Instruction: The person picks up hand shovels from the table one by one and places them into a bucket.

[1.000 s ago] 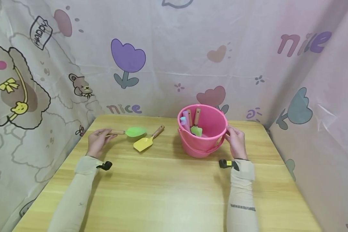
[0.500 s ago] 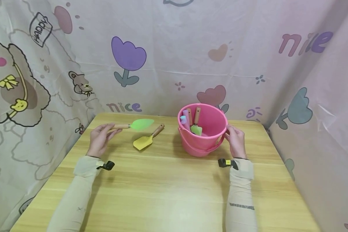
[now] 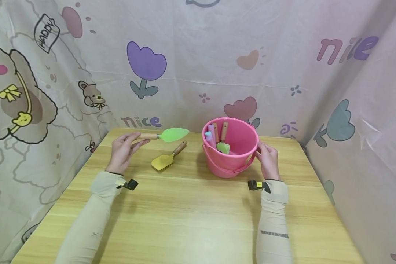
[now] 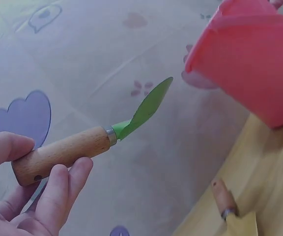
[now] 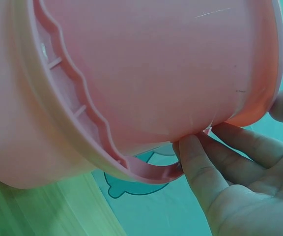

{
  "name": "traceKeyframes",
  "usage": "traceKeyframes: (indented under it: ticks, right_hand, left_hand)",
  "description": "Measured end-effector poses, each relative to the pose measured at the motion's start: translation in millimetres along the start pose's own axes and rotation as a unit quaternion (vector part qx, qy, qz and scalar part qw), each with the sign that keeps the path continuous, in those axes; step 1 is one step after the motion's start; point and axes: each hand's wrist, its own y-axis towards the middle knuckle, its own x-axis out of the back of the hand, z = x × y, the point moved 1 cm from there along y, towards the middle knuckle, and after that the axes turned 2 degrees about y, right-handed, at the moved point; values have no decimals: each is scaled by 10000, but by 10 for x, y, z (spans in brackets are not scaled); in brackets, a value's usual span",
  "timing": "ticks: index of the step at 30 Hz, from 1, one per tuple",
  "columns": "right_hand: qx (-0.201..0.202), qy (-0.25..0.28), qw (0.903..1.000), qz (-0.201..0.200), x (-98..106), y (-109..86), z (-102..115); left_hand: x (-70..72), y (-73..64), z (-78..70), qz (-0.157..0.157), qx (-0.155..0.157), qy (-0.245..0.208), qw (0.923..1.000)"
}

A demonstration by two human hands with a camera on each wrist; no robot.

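Observation:
My left hand pinches the wooden handle of a green hand trowel, whose pointed blade reaches right toward the bucket. In the left wrist view the trowel is held up, thumb on top of the handle and fingers beneath. At the right side of a pink bucket, my right hand holds its rim. The right wrist view shows the thumb at the rim of the bucket and fingers against the wall by the handle's end. Inside lean a light-green wooden-handled tool and pastel tubes.
A yellow hand shovel with a wooden handle lies on the wooden table between the left hand and the bucket. A printed curtain hangs close behind the table and along both sides.
My left hand has raised the green trowel and carried it right and farther back, past above the yellow shovel. The right hand and the bucket stay nearly where they were.

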Motion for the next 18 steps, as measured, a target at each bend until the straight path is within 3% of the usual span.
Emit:
traceKeyframes:
  ticks: [18]
  right_hand:
    - [64,5,10000,-15,-4,6,-11]
  left_hand:
    - [-782,123,25,459,6,586,9972]
